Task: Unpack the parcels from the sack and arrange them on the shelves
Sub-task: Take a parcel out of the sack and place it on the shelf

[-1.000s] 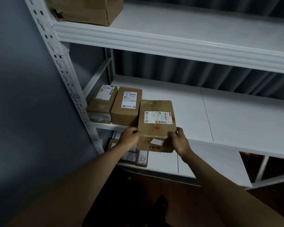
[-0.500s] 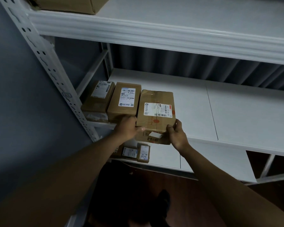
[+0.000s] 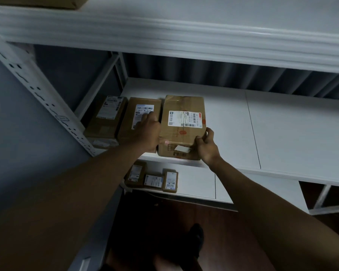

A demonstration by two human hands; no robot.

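A large brown parcel (image 3: 184, 118) with a white barcode label lies flat on the middle shelf (image 3: 282, 133), at its front edge, tight against a middle parcel (image 3: 139, 103). My right hand (image 3: 206, 147) pinches the large parcel's front right corner, thumb on top. My left hand (image 3: 148, 132) lies across the middle parcel's label with fingers spread over it, while its thumb presses the large parcel's front left face. A third parcel (image 3: 108, 114) sits furthest left. The sack is out of view.
Three small labelled parcels (image 3: 153, 179) stand in a row on the lower shelf. Another brown box (image 3: 47, 1) sits on the top shelf (image 3: 184, 36), whose thick edge hangs above my hands. A perforated white upright (image 3: 37, 90) stands at left. Bare white shelf board stretches to the right.
The large parcel went from being held above the shelf edge to lying flat beside the middle parcel. My left hand slid from its left side onto the middle parcel.
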